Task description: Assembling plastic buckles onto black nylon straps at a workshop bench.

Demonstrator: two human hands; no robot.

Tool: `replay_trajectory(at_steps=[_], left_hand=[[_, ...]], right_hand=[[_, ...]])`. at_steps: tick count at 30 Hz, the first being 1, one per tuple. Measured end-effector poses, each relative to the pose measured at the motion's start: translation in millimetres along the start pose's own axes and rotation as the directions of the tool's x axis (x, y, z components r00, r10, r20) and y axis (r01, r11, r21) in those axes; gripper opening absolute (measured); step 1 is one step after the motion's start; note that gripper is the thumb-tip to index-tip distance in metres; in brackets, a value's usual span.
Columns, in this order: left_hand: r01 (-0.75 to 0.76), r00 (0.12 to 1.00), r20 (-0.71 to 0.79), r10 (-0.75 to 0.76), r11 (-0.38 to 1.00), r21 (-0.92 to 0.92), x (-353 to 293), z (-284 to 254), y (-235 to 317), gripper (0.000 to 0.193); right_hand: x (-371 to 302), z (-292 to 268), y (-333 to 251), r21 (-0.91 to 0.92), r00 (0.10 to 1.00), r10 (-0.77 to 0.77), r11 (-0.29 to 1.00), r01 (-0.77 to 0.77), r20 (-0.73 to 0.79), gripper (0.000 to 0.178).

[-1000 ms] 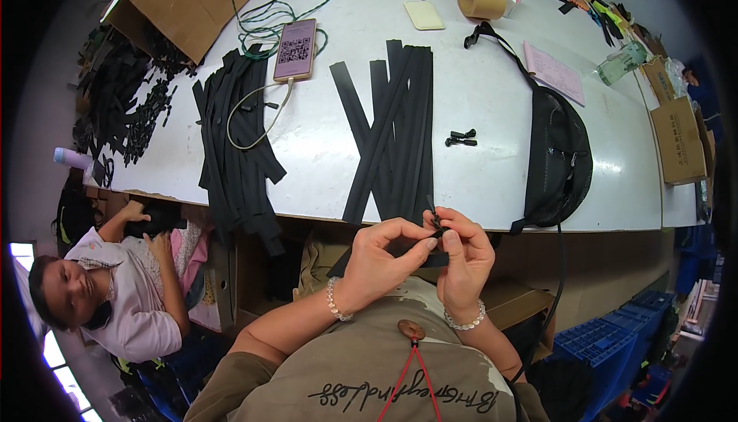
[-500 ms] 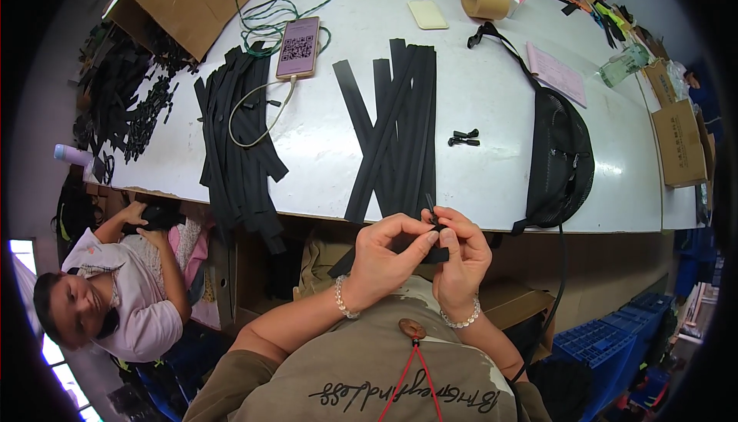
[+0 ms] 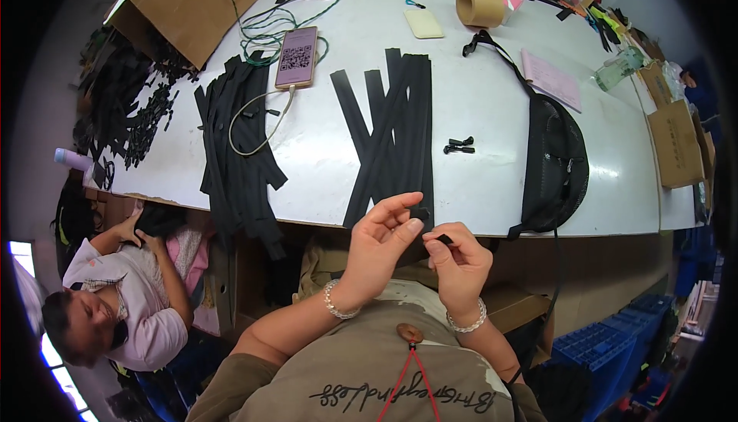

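My left hand (image 3: 384, 236) is raised over the table's front edge, its index finger and thumb apart. A small dark shape (image 3: 420, 213) shows by those fingertips; I cannot tell whether it touches them. Close beside it, my right hand (image 3: 461, 267) is closed in a pinch on a black strip (image 3: 444, 239), of which only a short end shows. Beyond my hands, flat black zipper strips (image 3: 419, 114) lie in a loose, crossing bundle. To their right are a few small black zipper pulls (image 3: 460, 146).
Another strip pile (image 3: 238, 130) hangs over the table's edge at left, under a cable from a phone (image 3: 297, 57). A black waist bag (image 3: 557, 161) lies at right. Farther back are a tape roll (image 3: 480, 7) and a cardboard box (image 3: 192, 7). A person (image 3: 138, 291) sits at left.
My hands have come apart from their joint pinch. The left fingers have spread and lifted slightly, while the right hand has dropped a little. The seated person's head has turned.
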State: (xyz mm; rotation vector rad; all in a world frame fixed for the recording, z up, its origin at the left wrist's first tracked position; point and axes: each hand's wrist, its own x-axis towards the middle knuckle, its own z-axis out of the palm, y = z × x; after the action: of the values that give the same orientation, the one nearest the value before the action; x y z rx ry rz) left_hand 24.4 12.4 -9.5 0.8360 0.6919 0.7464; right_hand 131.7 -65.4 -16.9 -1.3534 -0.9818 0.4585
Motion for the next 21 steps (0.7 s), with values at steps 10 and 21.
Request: replay_trajectory(at_steps=[10, 21], left_hand=[[0.095, 0.989, 0.113, -0.095, 0.995, 0.001, -2.9, -14.2, 1.3, 0.024], [-0.05, 0.985, 0.172, 0.023, 0.988, 0.149, -4.5, -10.3, 6.7, 0.019]], right_hand=[[7.8, -18.7, -2.5, 0.491, 0.795, 0.456, 0.626, -0.606, 0.399, 0.018], [9.7, -14.2, -4.8, 0.404, 0.833, 0.434, 0.732, -0.548, 0.344, 0.018]])
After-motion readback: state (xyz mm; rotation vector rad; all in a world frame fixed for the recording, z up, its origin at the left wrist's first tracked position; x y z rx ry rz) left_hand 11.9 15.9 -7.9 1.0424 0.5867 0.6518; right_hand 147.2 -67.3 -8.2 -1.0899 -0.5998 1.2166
